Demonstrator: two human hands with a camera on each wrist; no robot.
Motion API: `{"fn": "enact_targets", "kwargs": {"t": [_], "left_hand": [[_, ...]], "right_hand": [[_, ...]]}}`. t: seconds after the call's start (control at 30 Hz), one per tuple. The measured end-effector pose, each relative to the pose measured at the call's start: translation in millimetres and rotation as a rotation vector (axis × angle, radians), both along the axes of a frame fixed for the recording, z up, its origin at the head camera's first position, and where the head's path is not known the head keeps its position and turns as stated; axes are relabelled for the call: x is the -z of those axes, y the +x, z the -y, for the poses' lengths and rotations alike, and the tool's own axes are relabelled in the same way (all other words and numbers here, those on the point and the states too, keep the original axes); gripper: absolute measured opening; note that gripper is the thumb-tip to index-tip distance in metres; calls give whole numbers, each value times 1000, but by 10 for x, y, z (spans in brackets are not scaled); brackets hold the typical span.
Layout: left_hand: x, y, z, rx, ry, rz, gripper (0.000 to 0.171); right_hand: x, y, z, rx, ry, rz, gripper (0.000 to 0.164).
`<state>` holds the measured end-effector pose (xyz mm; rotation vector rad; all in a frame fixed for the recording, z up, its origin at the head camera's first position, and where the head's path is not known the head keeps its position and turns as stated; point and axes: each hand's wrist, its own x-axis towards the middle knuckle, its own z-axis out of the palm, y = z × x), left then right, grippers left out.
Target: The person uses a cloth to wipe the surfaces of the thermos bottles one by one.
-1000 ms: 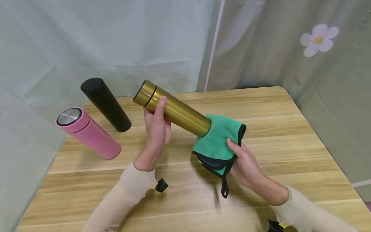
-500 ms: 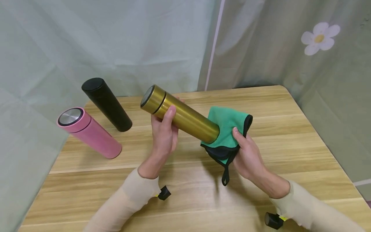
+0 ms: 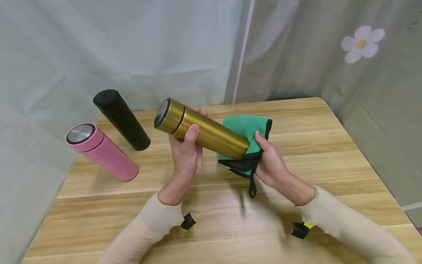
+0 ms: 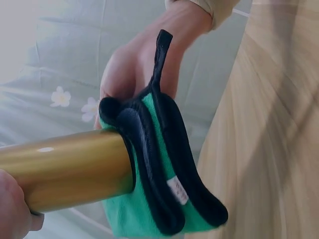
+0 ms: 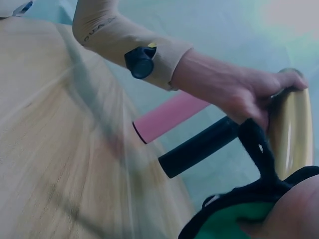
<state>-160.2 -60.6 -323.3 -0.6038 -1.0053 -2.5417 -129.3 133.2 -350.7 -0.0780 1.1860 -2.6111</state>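
Tilted above the table, a gold thermos bottle has its lid end up to the left. My left hand grips it just below the lid, thumb across the near side. A folded green cloth with black edging and a hanging loop is held by my right hand, thumb on top. The cloth lies against the base of the bottle and partly wraps it. In the left wrist view the bottle's base presses into the cloth's folds. The right hand's fingers are hidden behind the cloth.
A pink thermos bottle and a black thermos bottle stand upright on the left of the wooden table. Pale curtains hang behind the table and at its sides.
The right hand and cloth first moved right and up, then left and up, and now fold round the bottle's base. The bottle shifted right, then slightly back left, its lid turning more towards the camera.
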Motion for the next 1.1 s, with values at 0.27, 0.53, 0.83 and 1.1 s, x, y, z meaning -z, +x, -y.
{"fn": "enact_targets", "kwargs": {"t": [0.27,0.53,0.83,1.1], "left_hand": [[-34,-57,-18,-51,67,5,60],[-33,-147,-13,-102,88,-13,70],[-41,-172,-16,-116,74,-10,61],[13,-200,11,-172,48,12,60]], "right_hand": [[95,-8,68,-41,-20,40,37],[146,159,132,-98,-21,39,41],[135,342,126,-82,-13,60,41],[89,463,78,-8,27,36,31]]}}
